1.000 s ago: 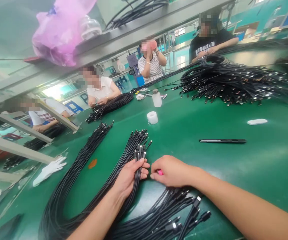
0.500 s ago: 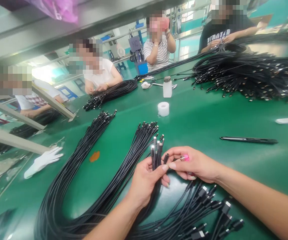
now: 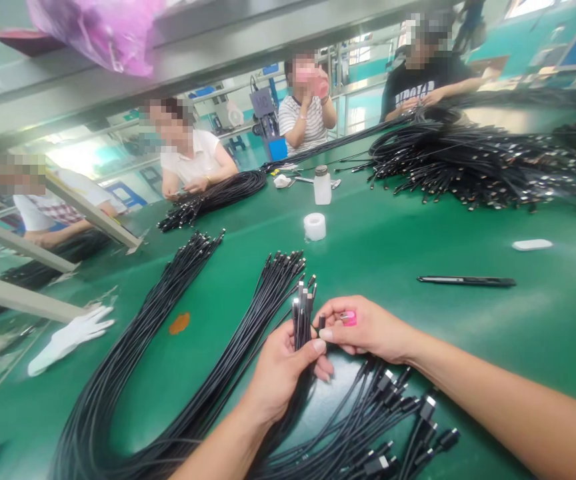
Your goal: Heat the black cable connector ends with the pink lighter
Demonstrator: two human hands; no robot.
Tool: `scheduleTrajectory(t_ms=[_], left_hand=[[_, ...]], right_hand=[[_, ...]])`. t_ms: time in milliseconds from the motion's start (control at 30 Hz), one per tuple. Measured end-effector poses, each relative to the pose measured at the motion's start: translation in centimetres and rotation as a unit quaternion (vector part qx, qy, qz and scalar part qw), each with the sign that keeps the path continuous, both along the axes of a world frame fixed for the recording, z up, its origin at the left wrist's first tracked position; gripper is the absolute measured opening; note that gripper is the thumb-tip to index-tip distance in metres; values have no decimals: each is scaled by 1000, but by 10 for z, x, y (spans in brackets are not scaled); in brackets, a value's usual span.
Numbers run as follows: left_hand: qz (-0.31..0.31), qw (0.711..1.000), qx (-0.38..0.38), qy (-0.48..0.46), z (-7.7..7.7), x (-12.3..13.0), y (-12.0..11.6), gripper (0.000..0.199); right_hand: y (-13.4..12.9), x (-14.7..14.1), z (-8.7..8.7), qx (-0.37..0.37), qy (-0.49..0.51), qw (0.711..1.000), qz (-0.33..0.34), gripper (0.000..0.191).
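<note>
My left hand (image 3: 281, 363) is wrapped round a bunch of black cables (image 3: 304, 323), their metal plug ends pointing up. Close against it, my right hand (image 3: 355, 325) pinches a single black cable connector (image 3: 322, 323) between thumb and fingers. Something pink with a metal tip (image 3: 349, 319) sits in or on my right hand's fingers. Left of my hands, a long curved bundle of black cables (image 3: 103, 373) lies on the green table (image 3: 368, 253). More cables with larger plugs (image 3: 385, 393) spread out below my right hand.
A black pen-like tool (image 3: 465, 281), a white oval piece (image 3: 532, 245), a white tape roll (image 3: 315, 227) and a bottle (image 3: 323, 187) lie beyond my hands. A white glove (image 3: 71, 339) rests at left. A large cable pile (image 3: 468, 160) is at back right. Several people sit across the table.
The view has shifted, so the table items appear a little further left. My right hand has drawn the pinched connector closer to the bunch in my left hand.
</note>
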State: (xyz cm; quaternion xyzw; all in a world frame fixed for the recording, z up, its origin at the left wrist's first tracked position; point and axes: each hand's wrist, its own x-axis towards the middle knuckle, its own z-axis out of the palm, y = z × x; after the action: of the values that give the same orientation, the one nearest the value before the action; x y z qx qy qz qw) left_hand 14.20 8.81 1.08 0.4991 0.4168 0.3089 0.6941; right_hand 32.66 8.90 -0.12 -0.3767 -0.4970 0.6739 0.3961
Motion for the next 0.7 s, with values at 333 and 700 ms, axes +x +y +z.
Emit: scheduleTrajectory(t_ms=[333, 700], left_hand=[[-9, 1000, -13, -26, -1, 1, 0, 31], [-11, 1000, -21, -11, 0, 1, 0, 27]], right_hand=[[1, -3, -3, -1, 7, 1000, -25, 32], [11, 8, 3, -3, -40, 983, -181, 35]])
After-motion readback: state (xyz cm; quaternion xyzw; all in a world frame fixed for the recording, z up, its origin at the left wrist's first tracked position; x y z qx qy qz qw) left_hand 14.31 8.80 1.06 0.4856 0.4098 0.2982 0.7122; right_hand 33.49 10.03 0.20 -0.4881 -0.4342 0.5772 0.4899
